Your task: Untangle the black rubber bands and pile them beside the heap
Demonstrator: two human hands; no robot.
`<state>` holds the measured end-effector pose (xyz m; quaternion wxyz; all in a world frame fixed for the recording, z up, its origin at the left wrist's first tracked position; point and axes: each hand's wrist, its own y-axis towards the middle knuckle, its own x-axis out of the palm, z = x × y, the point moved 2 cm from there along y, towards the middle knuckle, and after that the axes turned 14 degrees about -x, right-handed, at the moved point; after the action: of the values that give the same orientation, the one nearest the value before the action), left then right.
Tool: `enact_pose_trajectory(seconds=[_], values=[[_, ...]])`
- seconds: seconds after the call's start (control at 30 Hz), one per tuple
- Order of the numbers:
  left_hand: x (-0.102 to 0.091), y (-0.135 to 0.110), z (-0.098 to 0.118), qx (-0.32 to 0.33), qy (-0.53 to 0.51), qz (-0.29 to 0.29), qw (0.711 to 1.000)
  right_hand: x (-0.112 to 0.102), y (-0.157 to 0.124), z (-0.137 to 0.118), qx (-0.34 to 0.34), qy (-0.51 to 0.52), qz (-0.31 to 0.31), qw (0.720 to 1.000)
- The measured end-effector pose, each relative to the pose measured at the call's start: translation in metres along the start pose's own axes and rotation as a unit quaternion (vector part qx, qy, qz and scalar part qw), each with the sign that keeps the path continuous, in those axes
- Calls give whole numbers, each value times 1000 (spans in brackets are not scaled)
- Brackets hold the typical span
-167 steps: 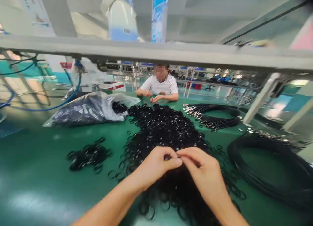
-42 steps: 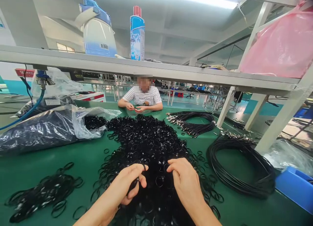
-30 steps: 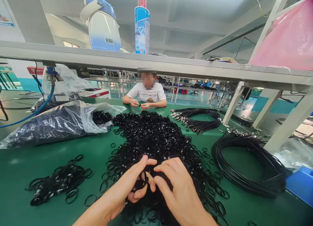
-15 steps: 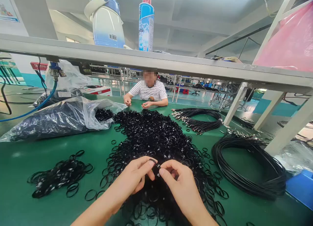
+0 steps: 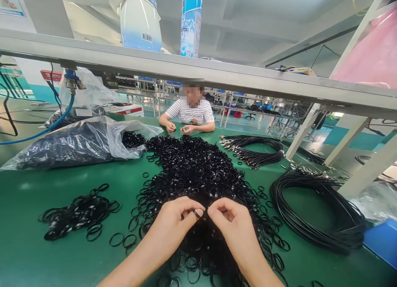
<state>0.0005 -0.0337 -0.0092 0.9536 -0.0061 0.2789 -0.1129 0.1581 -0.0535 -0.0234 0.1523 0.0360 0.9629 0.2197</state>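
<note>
My left hand and my right hand meet fingertip to fingertip over the near end of a big heap of black rubber rings on the green table. Both hands are pinched shut, and a small black ring shows between the left thumb and forefinger. The right fingers touch the same spot; what they hold is too small to make out. A smaller pile of black rings lies to the left of my left forearm.
A clear plastic bag of black rings lies at the back left. Coiled black cables sit on the right, another bundle farther back. A co-worker sits across the table. A metal shelf with bottles spans overhead.
My hands have come together into a pinch over the heap; earlier the left held a ring and the right fingers were spread. The view has shifted slightly.
</note>
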Motion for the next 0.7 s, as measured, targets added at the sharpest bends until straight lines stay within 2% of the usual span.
enact_pose_trajectory(seconds=[0.13, 0.37, 0.43, 0.5, 0.6, 0.67, 0.7], values=[[-3, 3, -4, -47, -30, 12, 998, -7, 2, 5, -1, -24, 60, 998], [-2, 10, -13, -109, -106, -15, 988, -18, 5, 16, -32, -172, 117, 978], [-1, 13, -17, -118, -99, -26, 988, -22, 7, 18, -46, -209, 111, 970], [0, 15, -21, -99, -77, -26, 992, -24, 9, 17, -64, -236, 77, 966], [0, 16, -24, -61, -57, 4, 997, -19, 6, 2, -123, -314, 2, 942], [-2, 14, -24, -60, -62, 9, 996, -11, -5, -14, -176, -335, -96, 921], [-4, 12, -22, -64, -65, 5, 996, -5, -14, -23, -198, -311, -166, 915]])
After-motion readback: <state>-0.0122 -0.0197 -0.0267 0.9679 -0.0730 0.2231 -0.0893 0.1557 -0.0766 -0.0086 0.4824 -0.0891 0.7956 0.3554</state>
